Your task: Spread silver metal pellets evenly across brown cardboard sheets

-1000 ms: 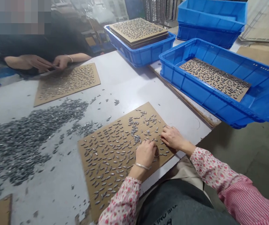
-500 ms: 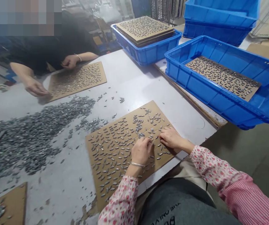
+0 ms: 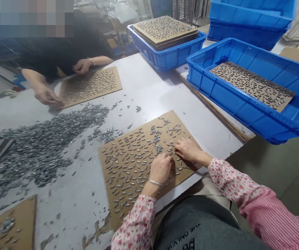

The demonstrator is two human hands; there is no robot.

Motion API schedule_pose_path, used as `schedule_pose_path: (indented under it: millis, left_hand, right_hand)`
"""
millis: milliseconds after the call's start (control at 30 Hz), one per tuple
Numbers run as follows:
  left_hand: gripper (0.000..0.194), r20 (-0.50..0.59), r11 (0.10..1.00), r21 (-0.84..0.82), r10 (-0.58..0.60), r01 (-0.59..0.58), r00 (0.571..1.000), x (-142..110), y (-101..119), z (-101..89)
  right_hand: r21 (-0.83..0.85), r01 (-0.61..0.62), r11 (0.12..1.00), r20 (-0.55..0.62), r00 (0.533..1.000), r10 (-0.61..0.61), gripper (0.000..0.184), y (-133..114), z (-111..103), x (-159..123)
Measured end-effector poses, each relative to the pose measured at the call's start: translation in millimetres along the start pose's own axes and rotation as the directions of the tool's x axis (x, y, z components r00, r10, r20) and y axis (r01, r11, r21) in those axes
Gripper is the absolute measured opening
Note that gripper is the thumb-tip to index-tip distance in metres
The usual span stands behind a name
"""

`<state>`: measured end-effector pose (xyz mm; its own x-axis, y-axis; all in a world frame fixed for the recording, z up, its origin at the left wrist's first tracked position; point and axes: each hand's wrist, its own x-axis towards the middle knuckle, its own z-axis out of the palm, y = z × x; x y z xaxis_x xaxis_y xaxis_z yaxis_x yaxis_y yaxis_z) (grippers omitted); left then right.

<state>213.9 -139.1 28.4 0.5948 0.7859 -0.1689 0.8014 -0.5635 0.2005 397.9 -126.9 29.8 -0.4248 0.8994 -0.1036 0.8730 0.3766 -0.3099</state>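
Observation:
A brown cardboard sheet (image 3: 128,152) lies on the white table before me, scattered with small grey, spindle-shaped metal pieces. On its left half the pieces are spread apart in loose rows; a clump of metal pieces (image 3: 159,149) sits right of the middle. My left hand (image 3: 161,169) is over the sheet just below that clump, fingers curled and pinched together, their tips hidden from me. To its right, my right hand (image 3: 186,150) rests low over the sheet, its fingers bent together near several loose pieces. What either hand pinches is too small or hidden.
A large heap of metal pieces (image 3: 47,149) spreads over the table at left. Across the table, a person's hands (image 3: 45,94) work at another covered sheet (image 3: 92,86). Blue crates (image 3: 233,86) with filled sheets stand at right and back. Another cardboard piece (image 3: 21,222) lies front left.
My right hand has shifted slightly left across the sheet, closer to my left hand. The whole view has turned a little, so the table's things appear farther right.

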Motion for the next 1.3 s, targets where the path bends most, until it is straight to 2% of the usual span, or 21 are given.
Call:
schedule_pose_path:
  millis: [133, 200, 333, 467, 600, 700, 867, 1133, 1300]
  left_hand:
    - [0.020, 0.005, 0.999, -0.041, 0.020, -0.019, 1.000, -6.0, -4.8, 5.1]
    - [0.021, -0.025, 0.994, -0.104, 0.015, -0.018, 1.000, -9.1, -12.6, 7.4]
    - [0.021, -0.105, 0.978, -0.201, -0.085, 0.062, 0.991, -14.9, -29.8, 3.2]
    - [0.018, -0.109, 0.967, -0.225, -0.145, 0.118, 0.983, -17.6, -32.2, -8.9]
    - [0.016, -0.070, 0.966, -0.213, -0.162, 0.144, 0.984, -17.7, -23.8, -13.2]
    - [0.015, -0.085, 0.972, -0.162, -0.187, 0.172, 0.979, -16.2, -17.9, -9.5]
    - [0.016, -0.148, 0.972, -0.014, -0.234, 0.234, 0.961, -11.2, -12.3, 1.0]
    - [0.016, -0.112, 0.993, 0.014, -0.117, 0.120, 0.987, -19.3, -13.0, 4.7]
    - [0.016, -0.113, 0.989, -0.102, -0.120, 0.109, 0.986, -26.5, -15.3, 5.1]
  right_hand:
    - [-0.010, 0.042, 0.999, 0.020, 0.999, -0.042, 0.016, -8.1, -3.7, -7.5]
    - [-0.009, 0.071, 0.997, 0.037, 0.997, -0.070, 0.017, -12.3, -4.9, -11.4]
    - [-0.004, 0.130, 0.992, 0.073, 0.989, -0.129, 0.019, -20.5, -4.9, -16.1]
    - [-0.041, 0.170, 0.985, 0.104, 0.981, -0.165, 0.017, -26.9, 0.2, -19.5]
    - [-0.066, 0.190, 0.980, 0.111, 0.977, -0.182, 0.017, -25.9, 5.9, -22.3]
    - [-0.026, 0.165, 0.986, 0.102, 0.982, -0.161, 0.018, -19.6, 6.3, -19.8]
    - [0.032, 0.052, 0.998, -0.023, 0.998, -0.051, 0.019, -12.6, 8.6, -3.1]
    - [-0.024, 0.113, 0.993, -0.052, 0.992, -0.114, 0.022, -26.0, 14.8, 14.1]
    - [-0.030, 0.147, 0.989, -0.084, 0.985, -0.149, 0.020, -23.3, 14.8, 11.8]
